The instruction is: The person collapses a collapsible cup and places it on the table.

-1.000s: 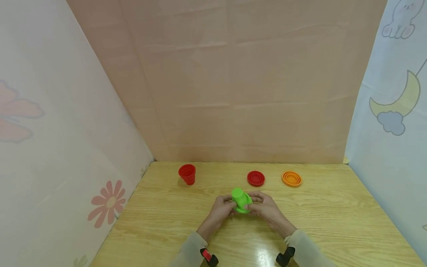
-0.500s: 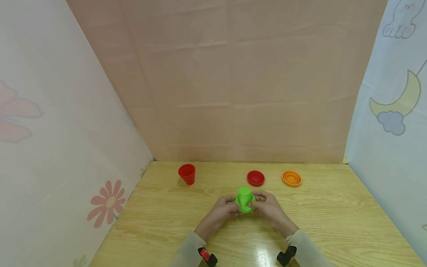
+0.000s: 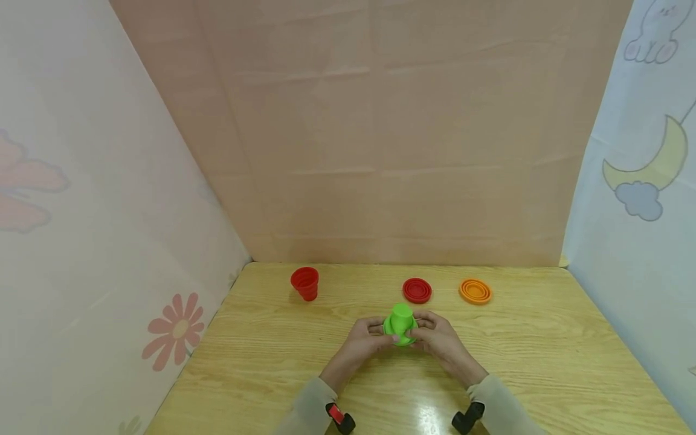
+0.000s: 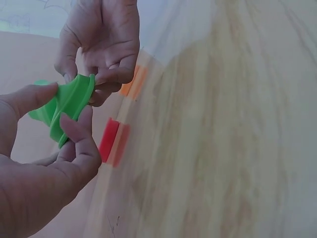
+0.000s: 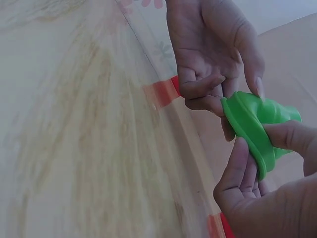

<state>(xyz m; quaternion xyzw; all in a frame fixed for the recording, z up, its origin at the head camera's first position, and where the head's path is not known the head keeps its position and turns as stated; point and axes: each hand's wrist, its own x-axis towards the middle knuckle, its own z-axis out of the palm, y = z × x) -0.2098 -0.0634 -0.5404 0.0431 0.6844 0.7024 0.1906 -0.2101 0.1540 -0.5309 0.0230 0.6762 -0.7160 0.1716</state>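
Note:
A bright green collapsible cup (image 3: 402,312) is held above the table, its wide rim toward the tabletop and its narrow base up. Its wall looks bent and partly folded in the right wrist view. My left hand (image 3: 365,339) pinches the rim side, thumb on the outer wall and fingers under the rim. From the opposite side my right hand (image 3: 437,338) grips the same cup (image 5: 257,131), its thumb pressing into the wall. In the left wrist view the cup (image 4: 72,101) lies between both hands, and its inside is hidden.
Behind the hands, a red collapsible cup (image 3: 306,284) stands extended at the back left. A flattened red cup (image 3: 417,290) and a flattened orange cup (image 3: 475,291) lie toward the back right of the wooden table (image 3: 261,362). Printed cloth walls enclose the sides.
Both hands have shifted the green cup slightly to the right, and its leaning base has come more upright. My left thumb has moved across the near side of the cup. The other cups stay put.

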